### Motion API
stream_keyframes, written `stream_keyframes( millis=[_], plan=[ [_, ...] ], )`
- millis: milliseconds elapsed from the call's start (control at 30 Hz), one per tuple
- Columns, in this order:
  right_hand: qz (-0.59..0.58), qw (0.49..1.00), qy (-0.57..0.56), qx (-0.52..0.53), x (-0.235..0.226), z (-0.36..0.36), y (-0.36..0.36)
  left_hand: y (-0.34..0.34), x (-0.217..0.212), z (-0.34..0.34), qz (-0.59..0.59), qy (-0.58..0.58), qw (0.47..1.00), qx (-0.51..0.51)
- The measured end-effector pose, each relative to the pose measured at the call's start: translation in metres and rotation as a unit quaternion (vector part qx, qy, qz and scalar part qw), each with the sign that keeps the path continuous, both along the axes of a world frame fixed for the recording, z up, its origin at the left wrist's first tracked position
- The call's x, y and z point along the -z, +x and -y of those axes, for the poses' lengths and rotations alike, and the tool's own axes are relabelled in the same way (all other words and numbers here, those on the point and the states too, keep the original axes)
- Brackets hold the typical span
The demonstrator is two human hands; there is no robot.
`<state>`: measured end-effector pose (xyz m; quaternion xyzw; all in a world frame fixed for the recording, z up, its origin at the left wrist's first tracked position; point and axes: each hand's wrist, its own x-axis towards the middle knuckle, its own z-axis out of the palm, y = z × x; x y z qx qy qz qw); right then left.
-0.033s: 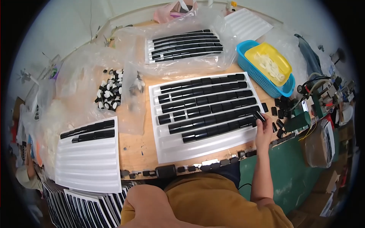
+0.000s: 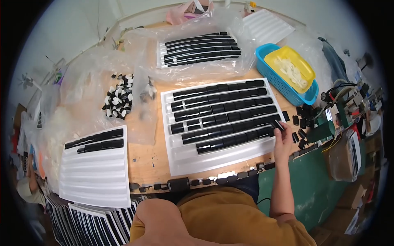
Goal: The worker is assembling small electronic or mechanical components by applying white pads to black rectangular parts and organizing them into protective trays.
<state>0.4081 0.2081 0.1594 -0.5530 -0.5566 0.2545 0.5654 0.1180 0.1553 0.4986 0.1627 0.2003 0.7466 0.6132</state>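
Observation:
My right hand (image 2: 282,139) is at the right edge of a white ridged tray (image 2: 213,162). Thumb and fingers are closed on a small black rectangular piece (image 2: 276,124), held tilted at the right end of the nearest rows. Rows of similar glossy black pieces (image 2: 230,133) lie in the tray's grooves, with the groove closest to me bare. A few loose black pieces (image 2: 295,120) lie on the wooden table just right of my hand. My left hand is out of view.
A second white tray (image 2: 94,176) with two black rows lies left. Behind it is a pile of black-and-white pieces (image 2: 118,98). A plastic-wrapped filled tray (image 2: 201,49) lies at the back. A blue basket (image 2: 279,84) holds a yellow tray (image 2: 305,71). A machine (image 2: 342,98) stands right.
My right hand has shifted very slightly left with the black piece, which is tilted a little differently. The trays have not moved.

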Motion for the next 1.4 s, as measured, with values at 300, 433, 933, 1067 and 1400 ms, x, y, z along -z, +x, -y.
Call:
stream_keyframes(
  millis=[300, 433, 933, 1067, 1400],
  plan=[
    [-0.473, 0.842, -0.181, -0.185, -0.014, 0.017, -0.091, -0.016, 0.208, 0.032, -0.377, 0.024, 0.926, 0.000],
    [-0.487, 0.818, -0.210, -0.223, -0.028, 0.041, -0.142, 0.002, 0.288, 0.025, -0.439, -0.066, 0.895, 0.037],
    [-0.088, 0.884, -0.231, -0.397, -0.051, 0.055, -0.125, -0.047, 0.292, 0.053, -0.322, -0.108, 0.937, 0.080],
    [0.010, 0.896, -0.180, -0.407, -0.053, 0.060, -0.130, -0.045, 0.298, 0.058, -0.376, -0.089, 0.916, 0.106],
    [0.064, 0.854, -0.212, -0.471, -0.068, 0.063, -0.122, -0.044, 0.284, 0.072, -0.404, -0.112, 0.893, 0.165]
  ],
)
